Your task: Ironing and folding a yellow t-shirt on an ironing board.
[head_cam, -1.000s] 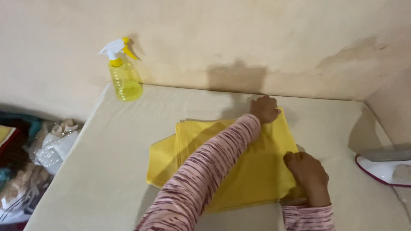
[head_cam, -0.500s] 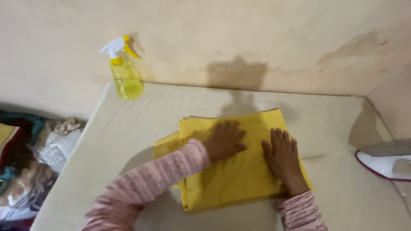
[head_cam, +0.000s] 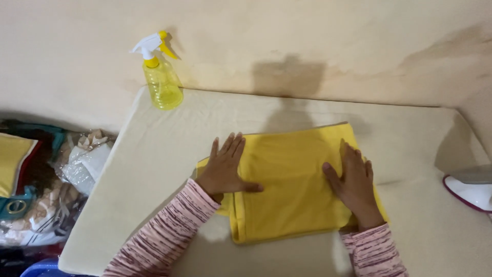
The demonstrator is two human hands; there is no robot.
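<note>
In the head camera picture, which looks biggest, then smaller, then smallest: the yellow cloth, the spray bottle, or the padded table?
1. Padded table, by far.
2. Folded yellow cloth.
3. Yellow spray bottle; it stands farther from the camera, so it may look a little smaller than it is.

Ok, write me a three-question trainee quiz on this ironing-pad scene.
1. True or false: both hands lie flat on the folded yellow cloth.
2. Where does the yellow spray bottle stand? A) far-left corner of the pad, by the wall B) on the cloth C) beside the iron
3. Which hand lies nearer the cloth's right edge?

Key: 1 true: left hand and right hand press palm-down. 2 A. 3 the right hand.
</note>
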